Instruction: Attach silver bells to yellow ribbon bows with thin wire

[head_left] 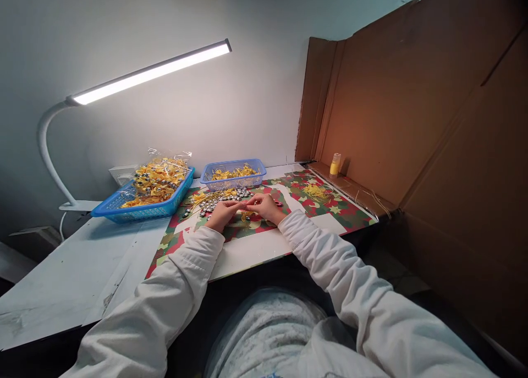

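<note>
My left hand (223, 214) and my right hand (266, 207) meet over the patterned mat, fingertips pinched close together. Whatever sits between the fingertips is too small to make out. Just below them shows a small yellow, shiny piece (246, 217); whether it hangs from the fingers or lies on the mat I cannot tell. Right behind my left hand spreads a pile of silvery beads (220, 199), mixed with thin golden stems (201, 200).
A large blue basket (142, 210) of yellow pieces stands left, a smaller blue basket (233, 183) behind. Thin yellow strands (317, 192) lie on the red-green mat (355, 215). A small bottle (335, 165) stands by the cardboard wall (412, 103). A lit lamp (152, 72) reaches overhead.
</note>
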Motion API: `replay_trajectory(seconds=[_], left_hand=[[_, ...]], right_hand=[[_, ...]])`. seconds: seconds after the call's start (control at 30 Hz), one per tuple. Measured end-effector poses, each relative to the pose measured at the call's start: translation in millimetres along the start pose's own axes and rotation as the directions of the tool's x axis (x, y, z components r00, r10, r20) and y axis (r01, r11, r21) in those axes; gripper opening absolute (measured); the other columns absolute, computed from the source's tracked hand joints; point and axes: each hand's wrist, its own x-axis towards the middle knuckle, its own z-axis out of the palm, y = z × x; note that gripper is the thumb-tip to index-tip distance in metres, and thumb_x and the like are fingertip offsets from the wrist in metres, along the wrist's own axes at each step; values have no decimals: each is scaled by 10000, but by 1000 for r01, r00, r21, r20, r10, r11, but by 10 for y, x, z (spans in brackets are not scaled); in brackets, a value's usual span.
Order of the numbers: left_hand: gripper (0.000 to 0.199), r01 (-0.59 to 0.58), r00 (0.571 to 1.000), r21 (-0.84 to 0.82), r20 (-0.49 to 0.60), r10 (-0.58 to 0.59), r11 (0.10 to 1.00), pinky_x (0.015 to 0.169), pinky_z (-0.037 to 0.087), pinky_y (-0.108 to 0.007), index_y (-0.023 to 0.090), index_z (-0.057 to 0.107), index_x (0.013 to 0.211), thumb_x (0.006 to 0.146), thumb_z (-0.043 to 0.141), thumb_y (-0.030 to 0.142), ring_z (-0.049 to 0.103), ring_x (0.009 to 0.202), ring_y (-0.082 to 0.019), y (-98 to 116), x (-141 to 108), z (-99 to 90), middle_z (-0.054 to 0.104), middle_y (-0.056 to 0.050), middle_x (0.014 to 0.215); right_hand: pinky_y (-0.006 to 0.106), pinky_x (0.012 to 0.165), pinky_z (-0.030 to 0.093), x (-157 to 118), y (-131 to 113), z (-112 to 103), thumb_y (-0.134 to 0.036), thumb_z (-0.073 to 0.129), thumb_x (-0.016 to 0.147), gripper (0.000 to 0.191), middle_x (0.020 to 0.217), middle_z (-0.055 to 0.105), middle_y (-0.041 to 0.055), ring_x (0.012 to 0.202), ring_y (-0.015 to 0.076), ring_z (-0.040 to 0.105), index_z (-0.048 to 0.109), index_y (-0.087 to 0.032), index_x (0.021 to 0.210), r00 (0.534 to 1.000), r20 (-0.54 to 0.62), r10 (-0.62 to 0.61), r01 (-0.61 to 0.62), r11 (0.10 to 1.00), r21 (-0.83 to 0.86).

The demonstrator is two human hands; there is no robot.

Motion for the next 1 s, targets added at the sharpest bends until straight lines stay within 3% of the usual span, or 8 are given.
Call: replay_trajectory(seconds=[0.23,0.37,0.5,0.8,1.0], left_hand=[[390,21,1000,1,-21,-21,1000,371,240,-219,129,735,693,557,721,495,303,374,-61,49,-27,-22,472,41,412],[306,-43,997,167,-59,53,985,398,307,-236,141,727,641,577,707,440,397,396,-89,18,-19,-36,602,-7,478],[272,-114,987,315,-73,144,942,454,353,-248,158,718,596,583,694,429,495,465,-129,-33,9,-40,659,-28,529],[321,-221,975,279,54,214,935,590,419,-268,170,717,652,590,664,480,598,635,-183,-76,67,-30,711,-43,663],[284,-196,979,356,26,200,914,600,422,-282,170,713,733,604,644,413,589,615,-182,-82,65,-31,693,-38,661]], right_hand=[[309,646,424,-4,-25,-23,-466,787,586,303,680,658,45,678,170,566,701,-177,604,999,-53,-5,4,1000,-17],[319,743,459,20,-46,-54,-450,753,616,279,739,679,41,777,188,608,674,-183,628,992,-124,24,-15,997,77],[311,702,472,28,-92,-65,-497,752,590,330,741,670,34,748,183,606,658,-189,663,990,-132,55,-32,985,171],[308,724,481,40,-124,-78,-535,765,546,398,732,654,25,769,178,609,636,-189,694,985,-145,94,-51,961,273],[306,700,478,68,-69,-70,-540,757,536,398,685,639,18,756,178,601,614,-191,662,965,-228,133,-60,952,300]])
